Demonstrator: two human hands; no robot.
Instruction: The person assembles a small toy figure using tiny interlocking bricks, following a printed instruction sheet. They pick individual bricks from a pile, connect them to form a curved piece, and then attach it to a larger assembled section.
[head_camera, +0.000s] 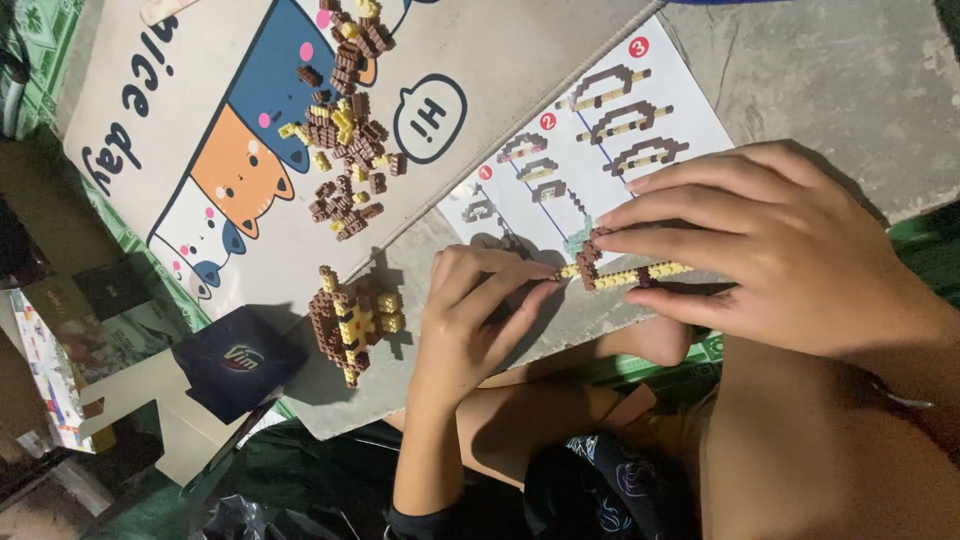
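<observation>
Both hands (left hand (470, 320), right hand (790, 250)) pinch brick strip (625, 275).

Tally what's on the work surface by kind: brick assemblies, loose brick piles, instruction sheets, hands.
Brick assemblies: 2, the yellow-and-brown strip both hands hold and the finished chunk
Loose brick pile: 1
Instruction sheet: 1
Hands: 2, left hand, right hand
Total: 6
</observation>
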